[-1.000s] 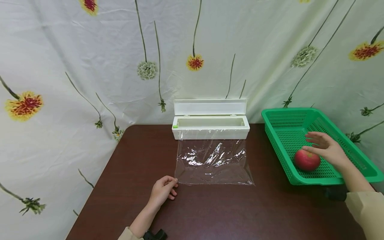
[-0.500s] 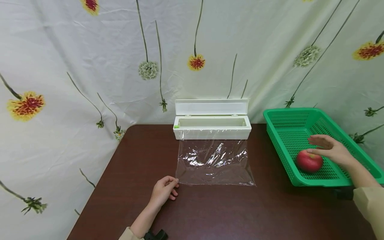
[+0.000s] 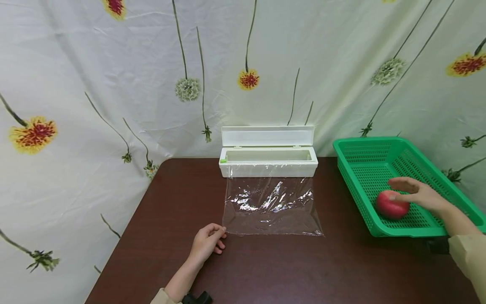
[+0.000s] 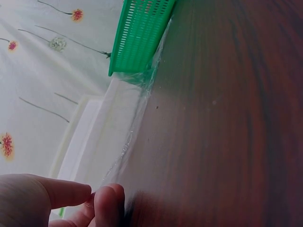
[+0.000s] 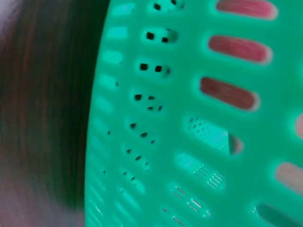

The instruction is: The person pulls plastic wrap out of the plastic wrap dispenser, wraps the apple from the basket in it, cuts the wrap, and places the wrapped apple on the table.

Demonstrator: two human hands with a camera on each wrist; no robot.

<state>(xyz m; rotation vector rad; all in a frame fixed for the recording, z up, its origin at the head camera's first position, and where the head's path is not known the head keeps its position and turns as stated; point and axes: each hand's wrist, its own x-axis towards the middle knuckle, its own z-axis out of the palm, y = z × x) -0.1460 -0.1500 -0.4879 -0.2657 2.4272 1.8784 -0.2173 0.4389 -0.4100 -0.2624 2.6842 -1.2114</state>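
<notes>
At the near left corner of a stretched sheet of cling film, my left hand pinches its edge between thumb and fingers. In the left wrist view the film's edge runs from those fingertips along the table. The film comes out of a white dispenser box with its lid raised. My right hand reaches over a red apple, thumb overlapping its near side and fingers arched above. The right wrist view shows mostly the green basket's wall, the apple visible through its slots.
The apple lies in a green plastic basket at the right of the dark wooden table. A flowered cloth hangs behind the table. The dispenser box stands at the table's back, left of the basket.
My right hand has lowered closer around the apple, its thumb coming down over the apple's side. My left hand stays at the film's corner.
</notes>
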